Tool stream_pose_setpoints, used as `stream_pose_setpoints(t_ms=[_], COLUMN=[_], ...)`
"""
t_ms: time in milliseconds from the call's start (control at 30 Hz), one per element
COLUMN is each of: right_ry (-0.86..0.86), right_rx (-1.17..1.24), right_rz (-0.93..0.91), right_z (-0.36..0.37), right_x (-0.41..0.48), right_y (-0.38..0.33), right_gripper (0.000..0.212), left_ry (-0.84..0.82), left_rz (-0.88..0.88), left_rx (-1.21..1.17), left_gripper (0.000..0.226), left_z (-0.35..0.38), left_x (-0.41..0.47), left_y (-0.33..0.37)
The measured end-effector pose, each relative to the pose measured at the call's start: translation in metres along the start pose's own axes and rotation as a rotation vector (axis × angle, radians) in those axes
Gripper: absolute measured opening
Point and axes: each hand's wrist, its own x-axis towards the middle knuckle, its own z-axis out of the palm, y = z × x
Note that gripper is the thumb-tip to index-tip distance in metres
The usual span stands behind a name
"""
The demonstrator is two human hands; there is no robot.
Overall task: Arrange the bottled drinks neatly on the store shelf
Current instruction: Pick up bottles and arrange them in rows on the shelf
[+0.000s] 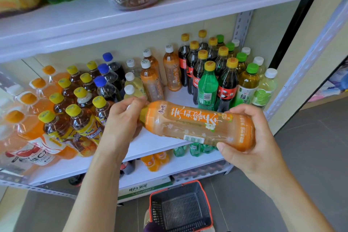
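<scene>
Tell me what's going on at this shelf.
A person holds an orange-labelled bottle sideways in front of the middle shelf. The left hand grips its cap end, the right hand its base. Matching bottles stand upright further back on that shelf. A shopping basket sits on the floor below.

Grey floor [310, 156] — beige wall [131, 47] behind — bright even light.

The bottle [197, 124] has an orange label with white characters, small white flowers and a black-and-white barcode. At nine o'clock of it, the teas [82, 118] are brown with yellow caps. At one o'clock, a soda [207, 88] is green and yellow-capped. The shelf [150, 145] is white. At six o'clock, the basket [180, 209] is dark grey with a red rim.
</scene>
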Motion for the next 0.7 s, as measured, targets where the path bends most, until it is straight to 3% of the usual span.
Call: stream_pose_setpoints(t_ms=[167, 300, 400, 567, 700], right_ry=[-0.045, -0.098, -0.113, -0.039, -0.018], right_rx=[0.003, -0.06, -0.098, 0.373, 0.428], right_rz=[0.038, 0.078, 0.113, 0.455, 0.448], right_z=[-0.005, -0.008, -0.01, -0.006, -0.004], right_x=[0.002, 0.004, 0.007, 0.016, 0.014], right_y=[0.0, -0.001, -0.003, -0.002, 0.001], right_gripper=[0.071, 0.067, 0.069, 0.036, 0.034], left_ry=[-0.029, -0.033, -0.021, -0.038, -0.027], left_rz=[-0.098, 0.023, 0.091, 0.186, 0.149], left_rx=[0.058, -0.005, -0.053, -0.088, -0.09], left_gripper=[0.039, 0.043, 0.03, 0.034, 0.027], left_z=[-0.005, -0.002, 0.002, 0.009, 0.012], left_x=[0.004, 0.002, 0.0, -0.005, -0.004], left_y=[0.0, 0.001, 0.0, 0.002, 0.002])
